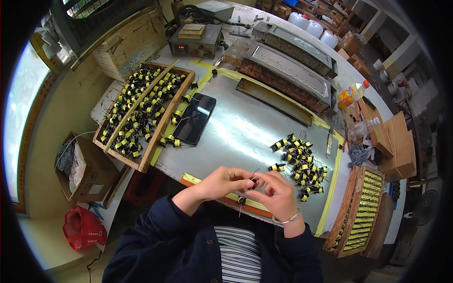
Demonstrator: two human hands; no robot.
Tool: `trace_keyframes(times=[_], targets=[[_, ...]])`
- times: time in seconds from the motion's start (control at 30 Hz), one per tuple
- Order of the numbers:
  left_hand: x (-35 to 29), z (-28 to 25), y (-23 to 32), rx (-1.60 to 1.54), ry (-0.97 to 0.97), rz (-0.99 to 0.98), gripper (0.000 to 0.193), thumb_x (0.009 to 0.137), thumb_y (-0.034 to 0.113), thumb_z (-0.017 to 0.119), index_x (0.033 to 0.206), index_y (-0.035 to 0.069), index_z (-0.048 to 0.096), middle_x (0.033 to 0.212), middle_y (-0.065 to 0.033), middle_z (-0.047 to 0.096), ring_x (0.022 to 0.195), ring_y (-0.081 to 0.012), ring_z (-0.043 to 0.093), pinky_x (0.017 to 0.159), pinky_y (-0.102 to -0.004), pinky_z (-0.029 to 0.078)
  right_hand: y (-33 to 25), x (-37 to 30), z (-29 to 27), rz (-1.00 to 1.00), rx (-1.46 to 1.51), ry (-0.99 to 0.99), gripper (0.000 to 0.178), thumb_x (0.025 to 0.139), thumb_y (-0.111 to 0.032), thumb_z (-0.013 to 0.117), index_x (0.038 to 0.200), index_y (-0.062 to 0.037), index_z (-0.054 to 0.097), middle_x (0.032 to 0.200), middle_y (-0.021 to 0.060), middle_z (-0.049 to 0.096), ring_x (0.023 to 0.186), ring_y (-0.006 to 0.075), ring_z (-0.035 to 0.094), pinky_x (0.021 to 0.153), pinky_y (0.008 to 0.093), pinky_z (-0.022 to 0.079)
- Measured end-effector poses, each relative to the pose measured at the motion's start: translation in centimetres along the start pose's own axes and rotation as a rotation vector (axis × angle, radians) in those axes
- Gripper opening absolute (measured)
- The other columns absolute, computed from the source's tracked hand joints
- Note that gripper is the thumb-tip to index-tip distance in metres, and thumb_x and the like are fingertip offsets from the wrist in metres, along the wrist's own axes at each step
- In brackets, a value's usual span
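The left hand (227,183) and the right hand (276,191) meet just above the front edge of the counter (231,146), each with thumb and fingers narrowed onto one small dark wired piece (253,184) held between them. Fingers cover most of its body, so its long axis cannot be told; a thin wire from it points up and slightly right, away from the person. A single loose coil (242,201) sits at the front edge below the hands, its wire pointing down toward the person. Yellow tape (326,207) runs along the right edge of the metal surface, and a wide stretch of shining metal separates one black phone (195,118), its long axis slanting from upper right to lower left, from one heap of yellow-and-black coils (306,166) on the right. The heap overlaps too much to count, its wires pointing many ways. Two wooden trays flank the work: the left tray (167,121) brims with jumbled coils, with several more lying along its right side, while the right tray (344,207) holds yellow pieces in neat rows. Toward the back lies one narrow metal trough (273,101), slanting down to the right, with two larger metal basins behind it, near basin (289,73) and far basin (299,47), roughly parallel.
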State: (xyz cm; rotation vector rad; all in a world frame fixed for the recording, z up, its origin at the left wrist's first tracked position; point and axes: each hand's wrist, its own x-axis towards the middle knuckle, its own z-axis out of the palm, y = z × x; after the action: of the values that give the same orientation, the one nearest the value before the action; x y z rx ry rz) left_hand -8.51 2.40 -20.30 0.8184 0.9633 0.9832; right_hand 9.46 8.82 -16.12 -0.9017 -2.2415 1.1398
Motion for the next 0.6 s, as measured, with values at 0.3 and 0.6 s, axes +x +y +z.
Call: trace_keyframes(times=[0.3, 0.6], targets=[[0.8, 0.6, -0.2, 0.969, 0.336, 0.712, 0.026, 0.072, 0.008, 0.072, 0.096, 0.004, 0.063, 0.089, -0.0074, 0.064, 0.080, -0.0218, 0.061, 0.072, -0.0311, 0.048, -0.2, -0.2, 0.4, -0.257, -0.339, 0.175, 0.005, 0.077, -0.008, 0.068, 0.081, -0.0057, 0.066, 0.067, 0.0036, 0.055, 0.052, 0.0187, 0.054, 0.046, 0.0279, 0.042], [0.6, 1.1, -1.4, 0.741, 0.403, 0.386, 0.029, 0.067, 0.007, 0.074, 0.093, 0.004, 0.062, 0.089, -0.0082, 0.063, 0.078, -0.0249, 0.060, 0.068, -0.0325, 0.049, -0.8, -1.2, 1.1, -0.405, -0.663, 0.201, 0.013, 0.075, -0.015, 0.071, 0.084, -0.0079, 0.064, 0.067, 0.0015, 0.052, 0.054, 0.0180, 0.055, 0.047, 0.0291, 0.043]])
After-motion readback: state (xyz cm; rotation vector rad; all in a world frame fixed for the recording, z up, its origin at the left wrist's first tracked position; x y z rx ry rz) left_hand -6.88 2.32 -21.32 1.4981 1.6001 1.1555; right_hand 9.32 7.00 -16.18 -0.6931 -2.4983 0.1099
